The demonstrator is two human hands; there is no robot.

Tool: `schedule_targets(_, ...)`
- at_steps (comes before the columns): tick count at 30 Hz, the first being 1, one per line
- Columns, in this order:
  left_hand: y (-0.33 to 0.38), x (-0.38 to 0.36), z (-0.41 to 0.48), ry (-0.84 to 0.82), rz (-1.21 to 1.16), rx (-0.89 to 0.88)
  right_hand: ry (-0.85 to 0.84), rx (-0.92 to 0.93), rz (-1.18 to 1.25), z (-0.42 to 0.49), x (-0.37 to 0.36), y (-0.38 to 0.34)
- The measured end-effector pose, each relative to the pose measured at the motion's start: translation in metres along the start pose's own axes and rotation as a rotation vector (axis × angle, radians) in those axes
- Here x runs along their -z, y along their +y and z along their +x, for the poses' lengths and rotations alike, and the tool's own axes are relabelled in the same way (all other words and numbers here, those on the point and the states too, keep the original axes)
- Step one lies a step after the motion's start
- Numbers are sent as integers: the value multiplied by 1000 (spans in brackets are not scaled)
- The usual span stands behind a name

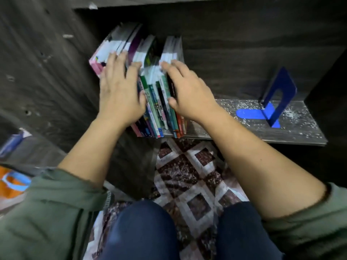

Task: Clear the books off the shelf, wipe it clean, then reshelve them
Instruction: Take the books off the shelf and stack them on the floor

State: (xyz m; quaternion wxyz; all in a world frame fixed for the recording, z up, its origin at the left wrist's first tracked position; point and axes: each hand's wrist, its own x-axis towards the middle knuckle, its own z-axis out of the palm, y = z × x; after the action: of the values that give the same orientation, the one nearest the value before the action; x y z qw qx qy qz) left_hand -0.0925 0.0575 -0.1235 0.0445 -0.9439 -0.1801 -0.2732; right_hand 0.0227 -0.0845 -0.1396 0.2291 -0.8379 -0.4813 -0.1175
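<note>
Still clearing, I judge: my left hand (pixel 120 87) and right hand (pixel 185 91), fingers spread flat, bracket the books (pixel 150 94) standing at the left of the dusty shelf (pixel 253 128), nothing gripped yet; next, squeeze inward and lift out.

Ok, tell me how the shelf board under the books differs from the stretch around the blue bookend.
The shelf stretch near the blue bookend lies bare and is speckled with pale dust or crumbs; the stretch under the books is covered, so its state cannot be seen. The left hand and right hand rest on the book stretch; nothing touches the bookend stretch. Both are one dark wood-grain board.
</note>
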Motion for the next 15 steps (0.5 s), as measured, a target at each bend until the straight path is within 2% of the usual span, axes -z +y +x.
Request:
schedule_targets(9, 2, -19, 2, 37, 70, 11, 82, -26, 115, 2, -24, 2)
schedule_targets(15, 0, -23, 1, 72, 70, 19, 53, -14, 190, 1, -24, 8)
